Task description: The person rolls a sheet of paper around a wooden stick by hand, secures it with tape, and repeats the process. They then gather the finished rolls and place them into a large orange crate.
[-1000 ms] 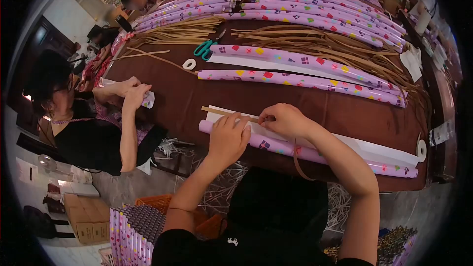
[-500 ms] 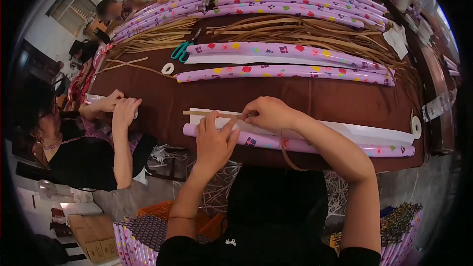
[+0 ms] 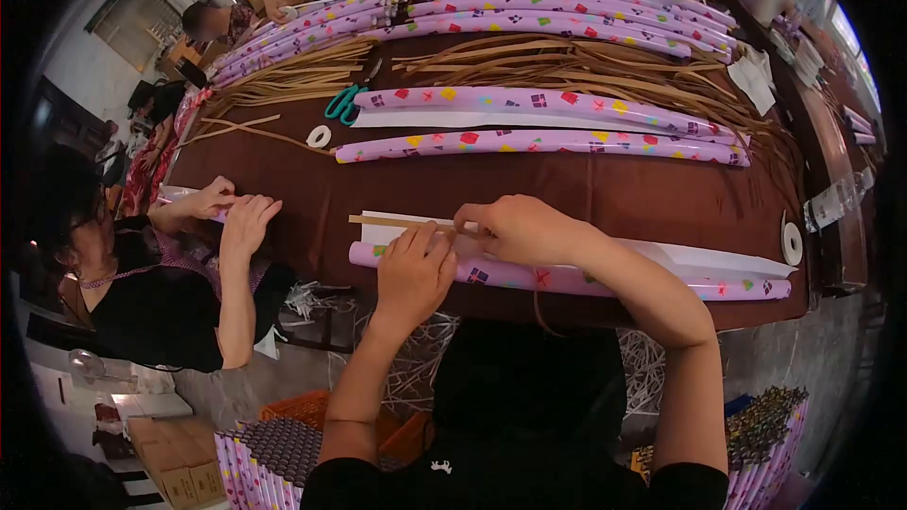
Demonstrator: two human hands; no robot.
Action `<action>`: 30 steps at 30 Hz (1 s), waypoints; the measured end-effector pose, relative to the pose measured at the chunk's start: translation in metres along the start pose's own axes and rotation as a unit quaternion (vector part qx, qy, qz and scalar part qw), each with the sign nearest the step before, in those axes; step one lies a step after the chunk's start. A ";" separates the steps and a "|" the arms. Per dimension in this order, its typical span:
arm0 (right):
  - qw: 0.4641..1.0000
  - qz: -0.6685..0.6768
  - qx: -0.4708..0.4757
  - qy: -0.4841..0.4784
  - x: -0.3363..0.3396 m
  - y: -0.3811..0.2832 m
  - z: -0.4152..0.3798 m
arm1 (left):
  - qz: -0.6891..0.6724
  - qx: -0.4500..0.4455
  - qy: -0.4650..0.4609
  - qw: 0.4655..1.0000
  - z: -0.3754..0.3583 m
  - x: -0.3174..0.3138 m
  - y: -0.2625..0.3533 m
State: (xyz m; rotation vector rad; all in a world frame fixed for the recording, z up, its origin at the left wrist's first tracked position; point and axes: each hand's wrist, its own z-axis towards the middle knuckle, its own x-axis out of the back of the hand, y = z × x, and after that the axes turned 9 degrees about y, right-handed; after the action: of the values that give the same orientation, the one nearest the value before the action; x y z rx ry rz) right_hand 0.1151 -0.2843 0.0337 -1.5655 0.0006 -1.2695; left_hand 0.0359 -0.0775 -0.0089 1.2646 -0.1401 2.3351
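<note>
A purple patterned paper roll [image 3: 510, 273] with its white inner side [image 3: 699, 259] turned up lies along the near table edge. My left hand [image 3: 413, 264] rests on the roll's left part, fingertips together at the paper's edge. Beside it my right hand [image 3: 510, 229] is closed in a pinch over a flat tan strip [image 3: 383, 220] that lies along the white paper and sticks out past its left end. Below the roll hangs a thin brown strip end [image 3: 545, 314]. What lies under my fingers is partly hidden.
Two purple rolls [image 3: 453, 144], teal scissors [image 3: 342, 105] and a tape roll [image 3: 319, 137] lie further back, before bundles of tan strips [image 3: 529, 57]. Another tape roll [image 3: 792, 244] is at the right. A co-worker [image 3: 170, 293] works at the left.
My right hand has shifted slightly down and right, its fingers now close against my left hand. My left hand's fingers have drawn closer together. The co-worker's hands have moved slightly.
</note>
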 end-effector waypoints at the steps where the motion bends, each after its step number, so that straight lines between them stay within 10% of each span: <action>1: 0.999 -0.037 -0.010 -0.011 0.001 -0.004 -0.001 | 0.001 0.001 0.001 1.000 0.000 0.001 0.000; 6: 0.986 -0.167 -0.013 -0.020 0.000 -0.020 -0.012 | 0.003 0.013 -0.006 1.000 0.000 0.001 0.001; 10: 0.987 0.111 -0.094 0.074 0.005 -0.002 -0.039 | 0.004 0.010 -0.007 1.000 -0.002 -0.001 0.000; 12: 0.898 0.370 -0.231 0.063 0.020 -0.005 -0.062 | 0.004 0.006 0.000 1.000 -0.003 -0.002 -0.001; 15: 0.865 0.386 -0.310 0.084 0.041 0.000 -0.104 | 0.002 0.008 0.006 1.000 -0.003 -0.001 -0.001; 30: 0.897 -0.145 -0.302 0.289 0.032 0.012 -0.140 | 0.005 0.007 -0.014 1.000 -0.004 -0.001 -0.001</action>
State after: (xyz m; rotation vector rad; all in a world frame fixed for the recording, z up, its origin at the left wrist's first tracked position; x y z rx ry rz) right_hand 0.0378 -0.4063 0.0284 -1.6643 0.6147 -2.0786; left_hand 0.0338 -0.0752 -0.0120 1.3074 -0.1395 2.3307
